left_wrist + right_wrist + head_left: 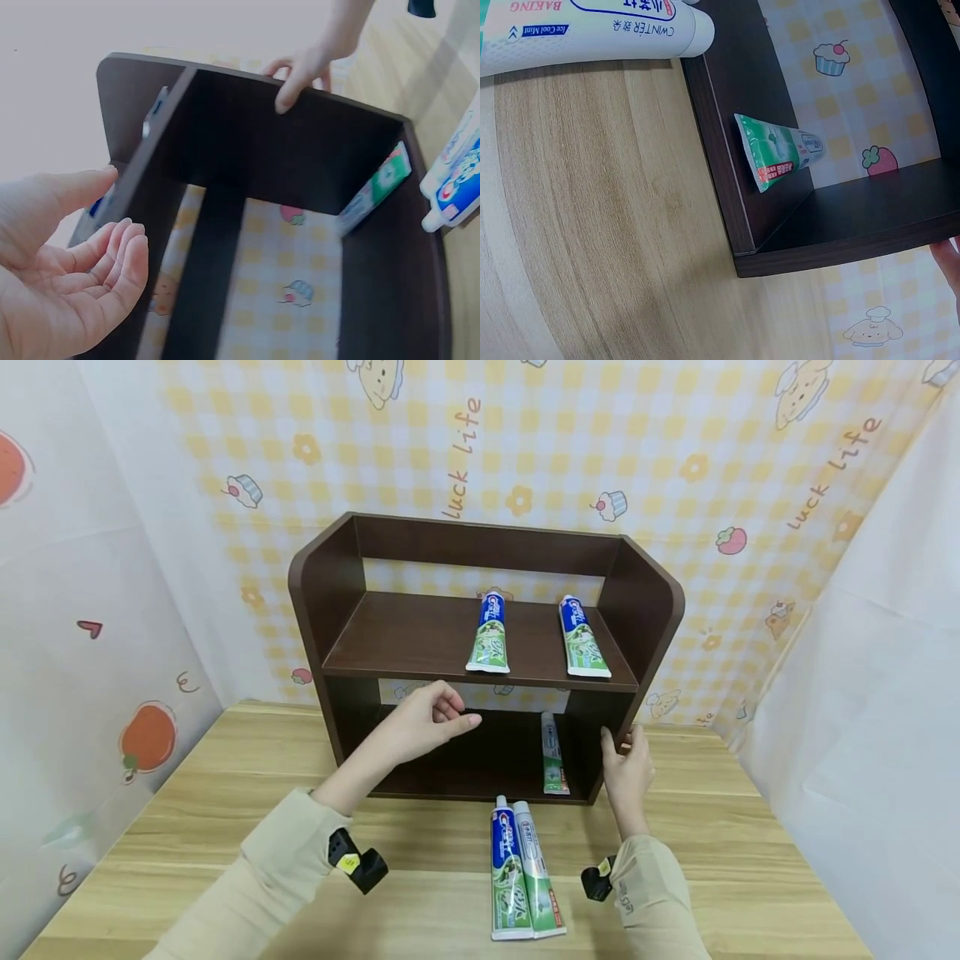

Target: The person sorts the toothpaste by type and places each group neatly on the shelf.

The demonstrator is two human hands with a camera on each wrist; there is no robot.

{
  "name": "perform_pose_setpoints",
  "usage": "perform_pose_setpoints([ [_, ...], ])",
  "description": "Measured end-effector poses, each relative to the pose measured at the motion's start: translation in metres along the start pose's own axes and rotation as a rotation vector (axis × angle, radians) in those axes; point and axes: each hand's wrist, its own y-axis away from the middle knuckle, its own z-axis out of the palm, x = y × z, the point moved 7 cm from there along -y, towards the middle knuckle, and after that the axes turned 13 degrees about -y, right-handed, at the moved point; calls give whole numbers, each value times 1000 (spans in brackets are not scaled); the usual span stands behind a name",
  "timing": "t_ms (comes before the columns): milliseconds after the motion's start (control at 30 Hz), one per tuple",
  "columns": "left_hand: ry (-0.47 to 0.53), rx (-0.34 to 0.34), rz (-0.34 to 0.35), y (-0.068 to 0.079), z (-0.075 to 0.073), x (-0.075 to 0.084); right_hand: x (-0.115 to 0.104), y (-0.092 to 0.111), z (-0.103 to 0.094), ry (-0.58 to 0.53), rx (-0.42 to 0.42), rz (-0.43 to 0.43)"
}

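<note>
A dark brown two-tier shelf (487, 681) stands on the table. My left hand (427, 722) hovers before its middle board, fingers loosely curled with nothing in them. At the right side panel, my right hand (628, 772) grips the panel's front edge, thumb on the inner side and fingers outside. Two blue-and-green toothpaste tubes, one toward the middle (489, 635) and one at the right (583, 639), lie on the upper tier. A silver-and-green toothpaste tube (553, 756) lies at the right of the lower tier, also seen in both wrist views.
In front of the shelf, a blue-and-green toothpaste tube (508, 872) and a silver-and-green one (538, 872) lie side by side on the wooden table (427, 902). Behind the shelf hangs a yellow checked cloth (562, 460), with white cloth (877, 693) at the sides.
</note>
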Motion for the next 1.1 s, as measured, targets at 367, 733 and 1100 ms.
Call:
perform_pose_setpoints([
  [367, 80, -80, -42, -1, 42, -16, 2, 0, 0, -9, 0, 19],
  [733, 91, -109, -76, 0, 73, -25, 0, -1, -1, 3, 14, -10],
  [1100, 93, -140, -131, 0, 107, -46, 1, -1, 0, 12, -14, 20],
])
